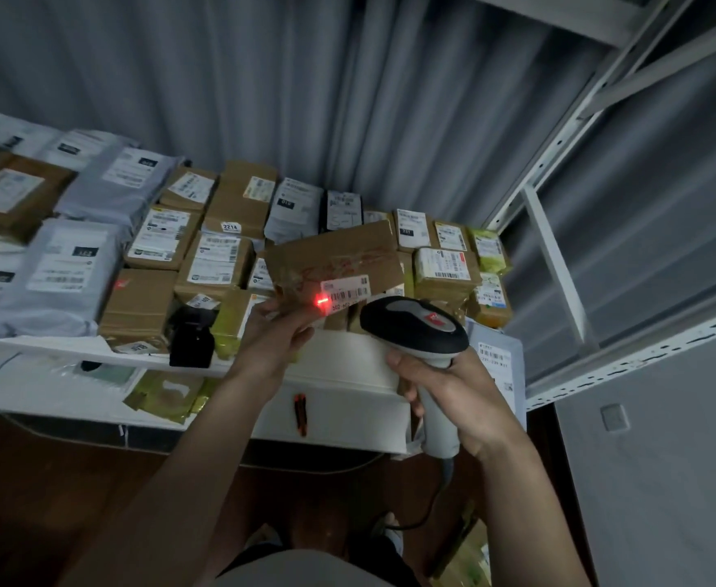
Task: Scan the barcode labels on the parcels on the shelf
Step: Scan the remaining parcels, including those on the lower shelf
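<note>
Head view: left hand (276, 328) pinches a tilted cardboard parcel (335, 258) above the parcel-packed shelf (51, 345); right hand (445, 387) grips the scanner (415, 328).

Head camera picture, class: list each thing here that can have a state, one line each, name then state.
Scanner: gripped, red beam on.
Cardboard parcel: lifted and tilted, beam at the left end of its barcode label.
Left hand: holds the parcel's near edge.
Right hand: wrapped round the scanner's handle.
Other parcels: lying on the shelf, labels up.
</note>
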